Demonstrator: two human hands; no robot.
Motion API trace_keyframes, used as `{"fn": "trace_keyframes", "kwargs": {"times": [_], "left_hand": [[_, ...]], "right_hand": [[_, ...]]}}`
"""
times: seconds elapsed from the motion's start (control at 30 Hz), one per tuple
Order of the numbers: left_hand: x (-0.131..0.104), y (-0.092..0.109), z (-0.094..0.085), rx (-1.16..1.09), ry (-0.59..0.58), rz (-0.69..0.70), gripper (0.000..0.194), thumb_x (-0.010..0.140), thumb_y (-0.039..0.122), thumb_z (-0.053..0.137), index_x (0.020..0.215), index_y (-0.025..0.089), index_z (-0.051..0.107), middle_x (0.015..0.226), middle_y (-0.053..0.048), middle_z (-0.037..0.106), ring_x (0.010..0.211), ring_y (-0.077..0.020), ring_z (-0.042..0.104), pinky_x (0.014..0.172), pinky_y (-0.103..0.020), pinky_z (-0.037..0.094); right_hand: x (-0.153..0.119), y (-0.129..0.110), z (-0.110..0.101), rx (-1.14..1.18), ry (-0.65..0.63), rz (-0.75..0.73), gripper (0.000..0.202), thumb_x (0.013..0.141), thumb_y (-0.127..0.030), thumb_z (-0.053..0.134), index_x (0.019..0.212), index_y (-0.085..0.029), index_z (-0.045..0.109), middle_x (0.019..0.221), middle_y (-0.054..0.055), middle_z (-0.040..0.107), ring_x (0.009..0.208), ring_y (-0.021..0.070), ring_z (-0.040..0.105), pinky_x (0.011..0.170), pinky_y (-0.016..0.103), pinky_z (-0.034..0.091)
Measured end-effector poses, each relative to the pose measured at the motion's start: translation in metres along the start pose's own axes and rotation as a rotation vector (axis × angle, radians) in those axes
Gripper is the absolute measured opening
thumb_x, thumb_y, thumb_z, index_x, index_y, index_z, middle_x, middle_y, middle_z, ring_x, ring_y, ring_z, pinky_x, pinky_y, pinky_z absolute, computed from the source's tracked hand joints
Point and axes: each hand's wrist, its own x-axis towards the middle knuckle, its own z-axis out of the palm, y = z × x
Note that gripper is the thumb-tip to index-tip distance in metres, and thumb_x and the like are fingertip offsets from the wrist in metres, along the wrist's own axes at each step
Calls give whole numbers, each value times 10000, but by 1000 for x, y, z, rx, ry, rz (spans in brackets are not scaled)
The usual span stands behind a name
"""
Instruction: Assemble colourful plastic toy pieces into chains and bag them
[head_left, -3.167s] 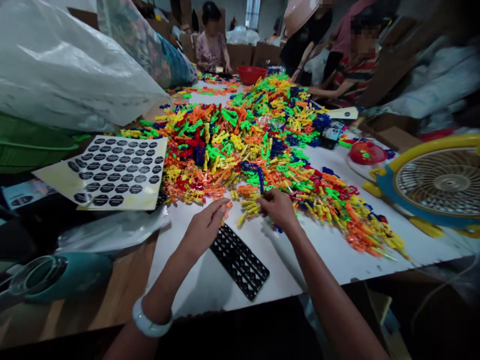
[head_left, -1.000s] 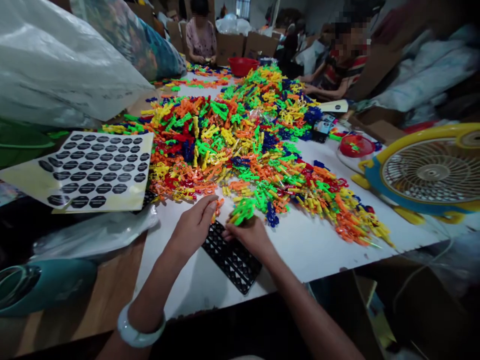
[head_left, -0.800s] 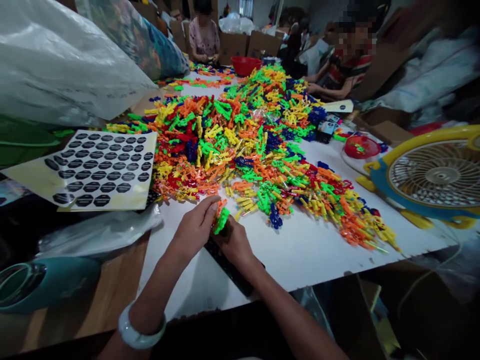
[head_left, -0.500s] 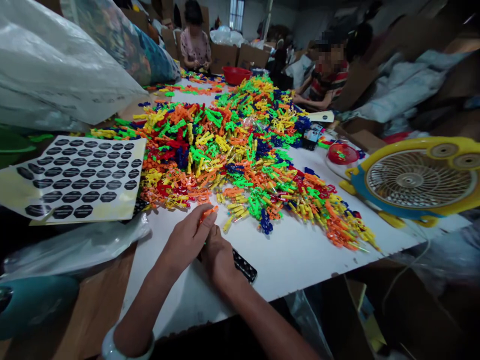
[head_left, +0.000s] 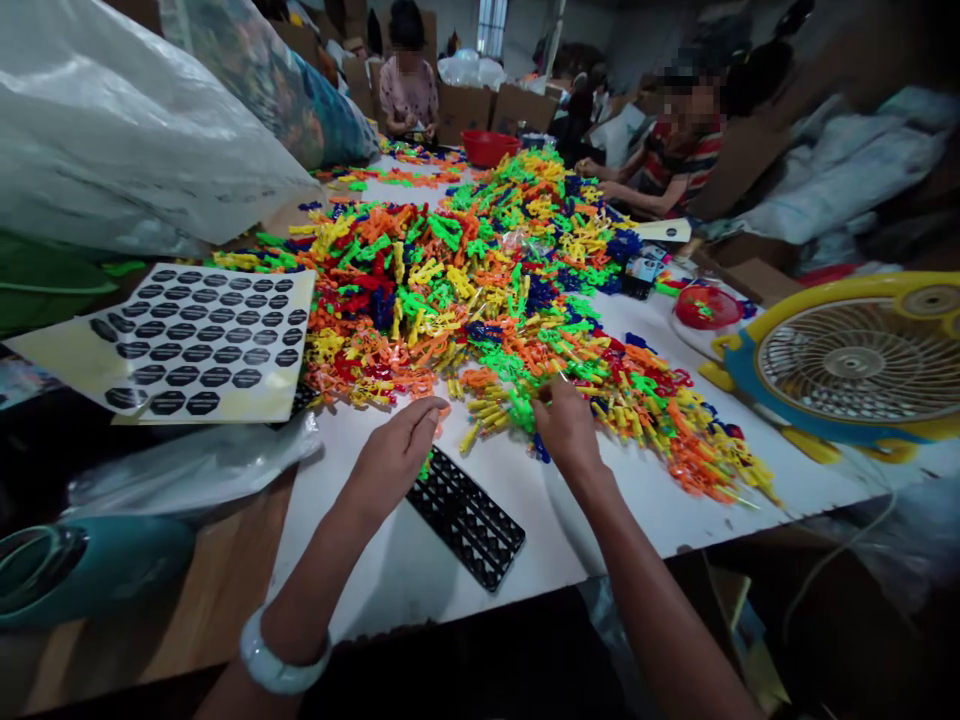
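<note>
My left hand [head_left: 394, 455] is closed, with a small orange plastic piece [head_left: 442, 409] showing at its fingertips. Partly under that hand lies a black tray with rows of small hollows [head_left: 480, 530]; a bit of green plastic [head_left: 426, 466] shows at its far end. My right hand [head_left: 568, 428] has its fingers curled together at the near edge of a big heap of small coloured plastic toys [head_left: 420, 290]. What the right fingers grip, if anything, is hidden. Yellow stick-like pieces [head_left: 491, 412] lie between the hands.
At left lies a sheet of black octagonal stickers [head_left: 217, 330], near a large clear plastic bag [head_left: 150, 130]. A yellow and blue fan [head_left: 847, 360] stands at right, by a red bowl [head_left: 705, 307]. Two people sit across the white table [head_left: 360, 590]. A teal container [head_left: 97, 570] is at lower left.
My hands, together before, are apart now. The right hand has moved away to the right and forward to the heap, uncovering the black tray. My left hand still has the orange piece.
</note>
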Motion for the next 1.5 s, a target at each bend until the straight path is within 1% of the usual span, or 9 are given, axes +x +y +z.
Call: {"fn": "trace_keyframes", "kwargs": {"times": [0.13, 0.23, 0.43, 0.87, 1.0, 1.13, 1.23, 1.33, 1.5], "left_hand": [[-1, 2, 0, 16, 22, -13, 402, 926, 451, 365, 1152, 239, 620, 1191, -20, 673, 1152, -212, 589, 1001, -334, 441], [-2, 3, 0, 26, 37, -27, 416, 920, 460, 381, 1171, 231, 621, 1210, -22, 666, 1165, -209, 584, 1012, -327, 437], [-2, 2, 0, 15, 44, 12, 473, 923, 443, 385, 1313, 228, 542, 1342, -27, 589, 1251, -200, 531, 1071, -341, 398], [-1, 5, 2, 40, 18, -15, 419, 908, 483, 425, 1205, 247, 604, 1228, -21, 660, 1155, -211, 594, 996, -325, 451], [0, 4, 3, 13, 31, -21, 339, 908, 436, 424, 1091, 249, 640, 1129, -10, 692, 1070, -199, 626, 941, -311, 470], [-1, 3, 4, -3, 30, -12, 334, 902, 439, 432, 1093, 257, 637, 1135, -4, 690, 1069, -199, 623, 936, -312, 467], [-2, 3, 3, 0, 44, -32, 347, 896, 446, 440, 1107, 250, 635, 1158, -12, 685, 1104, -207, 610, 954, -322, 460], [-3, 3, 3, -4, 45, -42, 356, 894, 452, 440, 1109, 248, 638, 1169, -15, 682, 1115, -208, 607, 967, -326, 456], [-2, 1, 4, -34, 49, -59, 367, 888, 470, 448, 1113, 252, 640, 1179, -16, 678, 1121, -205, 604, 992, -331, 445]], "right_hand": [[-43, -33, 39, 882, -380, 146, 189, 770, -298, 597, 884, -194, 487, 644, -1, 652, 592, 186, 678, 616, 327, 570], [-58, -49, 66, 1072, -419, 170, 234, 702, -322, 646, 806, -217, 465, 681, -25, 649, 574, 159, 669, 580, 281, 562], [-61, -39, 75, 795, -318, 41, 177, 685, -246, 626, 788, -233, 482, 587, -80, 565, 370, 104, 522, 358, 200, 369], [-74, -44, 78, 339, -182, -231, 77, 777, -169, 534, 846, -200, 549, 779, 4, 641, 647, 145, 579, 600, 236, 436], [-39, -33, 58, 380, -407, -269, 101, 807, -154, 535, 853, -209, 606, 734, -36, 656, 549, 112, 572, 546, 206, 442], [37, -31, 36, -53, -53, -202, 250, 912, -160, 424, 1034, -189, 641, 1009, 47, 684, 870, 155, 632, 781, 253, 471], [81, -30, 33, -193, 30, -171, 305, 909, -122, 420, 1145, -117, 613, 1219, 165, 592, 1104, 235, 541, 930, 346, 404], [87, -26, 41, -257, -6, -210, 268, 872, -123, 495, 1093, -97, 644, 1238, 203, 568, 1141, 284, 486, 945, 389, 376], [65, -10, 38, -319, -19, -328, 307, 911, -162, 466, 1179, -162, 617, 1287, 119, 561, 1136, 225, 477, 961, 323, 357]]}}
